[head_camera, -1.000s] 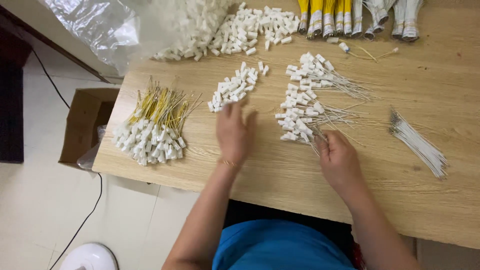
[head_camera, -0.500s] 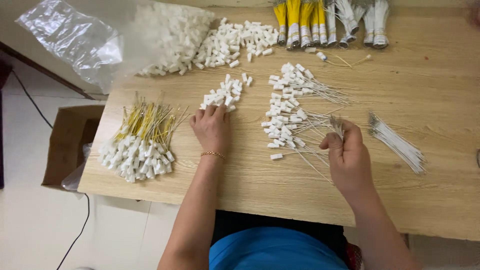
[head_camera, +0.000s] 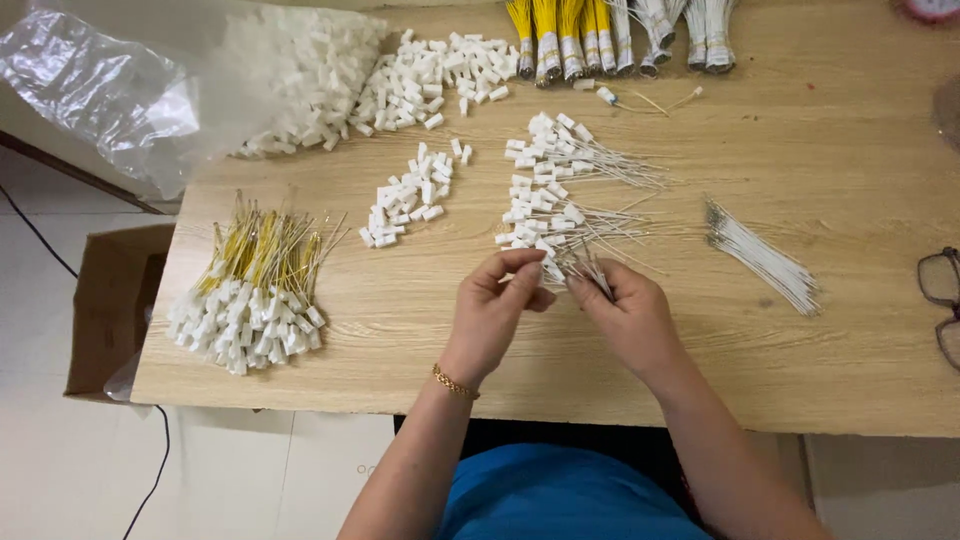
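Both hands now meeting at frame centre, left hand (head_camera: 492, 305) pinching white plug (head_camera: 553, 270), right hand (head_camera: 628, 315) gripping thin wires (head_camera: 592, 268), wooden table (head_camera: 800, 380).

Wooden table (head_camera: 400, 330), seen from above. On it: plastic bag (head_camera: 110, 90) spilling white connectors (head_camera: 310, 70); small connector pile (head_camera: 410, 195); yellow-wired bundle (head_camera: 255, 295); white-wired assemblies (head_camera: 560, 190); loose white wires (head_camera: 760, 255); tied wire bundles (head_camera: 600, 35) at far edge; eyeglasses (head_camera: 940, 290) at right edge.
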